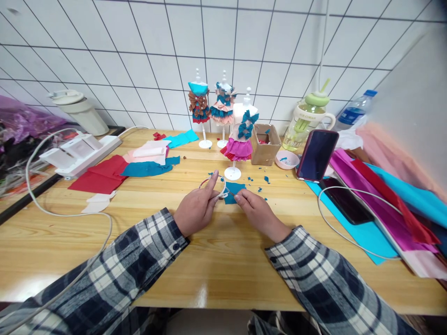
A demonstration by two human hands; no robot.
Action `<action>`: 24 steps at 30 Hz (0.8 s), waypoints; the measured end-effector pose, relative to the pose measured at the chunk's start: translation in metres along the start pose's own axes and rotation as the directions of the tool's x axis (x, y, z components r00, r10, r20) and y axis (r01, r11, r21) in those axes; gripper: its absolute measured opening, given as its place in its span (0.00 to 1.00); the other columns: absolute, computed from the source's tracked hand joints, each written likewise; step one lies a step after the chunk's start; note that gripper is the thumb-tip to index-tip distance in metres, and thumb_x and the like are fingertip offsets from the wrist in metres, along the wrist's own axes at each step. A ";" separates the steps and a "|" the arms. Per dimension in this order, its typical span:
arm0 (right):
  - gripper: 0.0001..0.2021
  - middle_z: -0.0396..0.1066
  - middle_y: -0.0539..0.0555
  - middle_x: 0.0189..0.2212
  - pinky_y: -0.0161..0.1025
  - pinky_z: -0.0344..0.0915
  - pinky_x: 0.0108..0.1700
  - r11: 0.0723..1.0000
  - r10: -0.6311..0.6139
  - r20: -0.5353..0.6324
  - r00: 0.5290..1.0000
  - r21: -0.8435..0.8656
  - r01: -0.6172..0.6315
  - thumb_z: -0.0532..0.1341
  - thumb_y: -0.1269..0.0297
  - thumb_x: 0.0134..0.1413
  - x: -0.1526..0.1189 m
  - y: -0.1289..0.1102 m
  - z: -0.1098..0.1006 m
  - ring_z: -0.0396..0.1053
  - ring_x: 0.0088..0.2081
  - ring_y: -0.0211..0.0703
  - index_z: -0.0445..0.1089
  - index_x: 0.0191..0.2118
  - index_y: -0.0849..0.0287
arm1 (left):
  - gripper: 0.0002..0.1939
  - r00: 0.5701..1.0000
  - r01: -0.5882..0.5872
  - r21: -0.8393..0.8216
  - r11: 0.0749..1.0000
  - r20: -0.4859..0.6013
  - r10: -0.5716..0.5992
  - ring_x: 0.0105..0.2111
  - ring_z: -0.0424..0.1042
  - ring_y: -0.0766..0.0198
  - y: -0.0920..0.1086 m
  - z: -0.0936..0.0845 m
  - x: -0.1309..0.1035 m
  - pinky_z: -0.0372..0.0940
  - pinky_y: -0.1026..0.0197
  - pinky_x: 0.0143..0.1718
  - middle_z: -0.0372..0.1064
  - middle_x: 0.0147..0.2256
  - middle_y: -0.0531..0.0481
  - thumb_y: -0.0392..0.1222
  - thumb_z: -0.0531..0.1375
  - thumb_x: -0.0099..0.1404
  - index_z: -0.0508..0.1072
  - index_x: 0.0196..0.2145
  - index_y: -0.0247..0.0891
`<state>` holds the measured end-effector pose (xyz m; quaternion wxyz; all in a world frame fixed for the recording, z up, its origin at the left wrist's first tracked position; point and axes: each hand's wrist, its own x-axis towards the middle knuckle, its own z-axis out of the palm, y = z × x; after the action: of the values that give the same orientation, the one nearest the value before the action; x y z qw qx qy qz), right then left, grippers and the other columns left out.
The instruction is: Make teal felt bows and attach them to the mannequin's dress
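Note:
White-handled scissors (224,187) are held between my two hands above the middle of the table. My left hand (198,207) is closed around the handle loops, its index finger stretched upward. At the dark blade end, my right hand (256,211) has its thumb and finger pinched together; its fingertips hide the tip. Just behind and below lies a teal square of crepe paper (234,190), partly covered by the right fingers. Small teal scraps (266,179) are scattered beyond it. Nearest stands a small white dress form (240,125) with teal bows and a magenta ruffled skirt.
Two more dressed forms (199,104) stand behind. A cardboard box (267,148), pink dish (287,159) and propped phone (317,156) are at right, near a flat phone (345,201) and a cable. Left are red paper (99,174), teal paper (150,168) and a power strip (87,153).

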<state>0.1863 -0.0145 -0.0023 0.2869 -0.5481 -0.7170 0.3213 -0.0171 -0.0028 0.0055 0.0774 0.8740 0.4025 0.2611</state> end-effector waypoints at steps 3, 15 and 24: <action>0.16 0.66 0.48 0.26 0.34 0.55 0.31 0.997 0.036 -0.136 0.990 -0.067 -0.045 0.45 0.53 0.64 0.002 0.006 -0.013 0.63 0.29 0.39 0.61 0.32 0.56 | 0.35 0.999 0.032 -0.028 0.999 0.004 -0.032 0.39 0.71 0.59 -0.004 -0.003 0.003 0.63 0.58 0.41 0.75 0.37 0.48 0.37 0.47 0.68 0.30 0.66 0.34; 0.13 0.72 0.57 0.35 0.37 0.53 0.35 0.794 0.081 -0.077 0.994 -0.598 -0.111 0.57 0.54 0.57 0.010 0.051 -0.057 0.68 0.38 0.45 0.68 0.38 0.60 | 0.21 0.936 0.330 0.509 0.795 -0.069 -0.344 0.49 0.62 0.43 -0.063 -0.020 0.009 0.46 0.35 0.52 0.68 0.46 0.36 0.44 0.49 0.66 0.66 0.54 0.37; 0.10 0.73 0.58 0.34 0.36 0.52 0.31 0.819 0.112 -0.105 0.988 -0.553 -0.152 0.53 0.57 0.61 0.009 0.039 -0.041 0.70 0.35 0.45 0.61 0.40 0.59 | 0.22 0.960 -0.218 0.227 0.949 0.226 0.167 0.54 0.61 0.53 -0.008 0.001 0.009 0.53 0.48 0.57 0.64 0.54 0.40 0.45 0.50 0.68 0.63 0.57 0.36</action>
<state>0.2395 0.0076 -0.0064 0.1149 -0.6668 -0.7298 0.0978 -0.0171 0.0087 0.0053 -0.0183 0.9341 0.3344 0.1239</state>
